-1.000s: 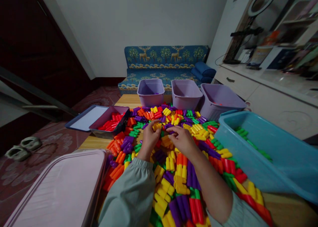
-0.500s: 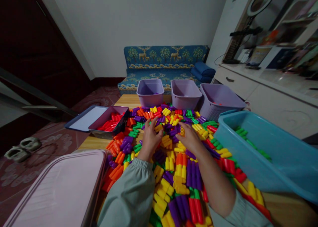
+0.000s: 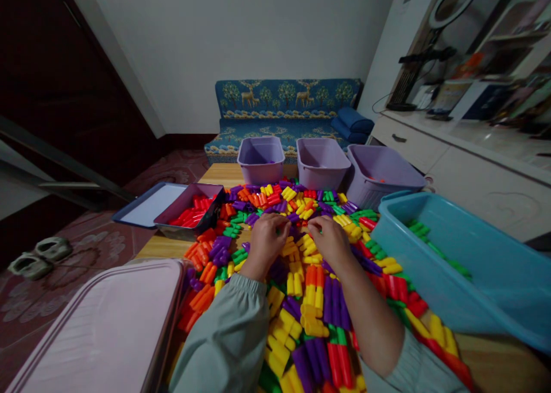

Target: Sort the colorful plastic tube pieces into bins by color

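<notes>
My left hand (image 3: 269, 241) is over the middle of a wide spread of plastic building pieces, its fingers curled to the thumb; anything between them is hidden. My right hand (image 3: 330, 241) faces it a short gap away, fingers pinched together, and what they grip cannot be made out. Between and below the hands lie yellow tube-shaped pieces (image 3: 309, 245). Closer to me are a purple piece (image 3: 334, 302), a red piece (image 3: 340, 364) and more yellow pieces (image 3: 279, 347). Orange pieces (image 3: 202, 298) lie to the left of my left forearm.
Three lilac bins (image 3: 322, 172) stand along the far edge. A blue tub (image 3: 430, 267) holding some green pieces is at the right. At the left are an open box (image 3: 176, 229) of red pieces and a pale pink lid (image 3: 107, 324). A patterned sofa (image 3: 284, 103) stands behind.
Both hands have gone from spread fingers to closed, pinched ones. They have dropped slightly towards me. The yellow piece visible by my right fingers no longer shows there.
</notes>
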`<state>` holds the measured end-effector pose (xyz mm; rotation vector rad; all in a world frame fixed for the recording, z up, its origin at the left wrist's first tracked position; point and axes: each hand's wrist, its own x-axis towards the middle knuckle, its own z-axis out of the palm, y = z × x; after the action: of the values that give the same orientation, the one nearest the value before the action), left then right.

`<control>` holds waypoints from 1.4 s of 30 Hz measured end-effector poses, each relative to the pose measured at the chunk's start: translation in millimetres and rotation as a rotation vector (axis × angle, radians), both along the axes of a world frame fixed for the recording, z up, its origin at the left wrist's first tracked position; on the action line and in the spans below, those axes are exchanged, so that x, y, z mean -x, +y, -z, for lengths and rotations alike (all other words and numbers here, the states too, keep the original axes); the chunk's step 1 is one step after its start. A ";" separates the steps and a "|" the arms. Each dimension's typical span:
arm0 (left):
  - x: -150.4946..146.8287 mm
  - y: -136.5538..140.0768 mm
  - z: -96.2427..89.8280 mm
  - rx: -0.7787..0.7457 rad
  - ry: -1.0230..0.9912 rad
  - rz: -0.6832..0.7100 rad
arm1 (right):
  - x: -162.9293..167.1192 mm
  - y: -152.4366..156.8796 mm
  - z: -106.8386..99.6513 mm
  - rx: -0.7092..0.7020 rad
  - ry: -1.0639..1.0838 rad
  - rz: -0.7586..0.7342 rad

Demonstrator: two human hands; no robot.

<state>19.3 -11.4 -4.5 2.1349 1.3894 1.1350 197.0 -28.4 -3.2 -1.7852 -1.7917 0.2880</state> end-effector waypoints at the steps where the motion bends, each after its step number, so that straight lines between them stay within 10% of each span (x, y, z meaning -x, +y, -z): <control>1: -1.8 -1.1 -0.2 0.024 -0.002 0.037 | 0.6 -1.2 -0.2 0.031 -0.055 0.003; 11: -12.5 -13.9 -7.6 0.073 0.459 0.085 | 14.7 -10.5 -4.2 0.230 -0.224 -0.078; 31: -11.0 -11.0 1.7 0.067 0.482 0.126 | 24.1 -11.5 -2.1 0.254 -0.301 -0.082; 37: -11.1 -9.4 3.2 0.122 0.337 0.069 | 23.1 -8.1 1.0 0.118 -0.167 -0.041; 42: -13.5 -2.0 2.3 0.227 -0.199 -0.041 | 20.8 0.7 8.9 -0.079 0.320 -0.020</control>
<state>32.8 -13.4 -6.8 1.7936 1.4018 1.1130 176.2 -27.7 -12.1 -1.5674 -1.5720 0.4755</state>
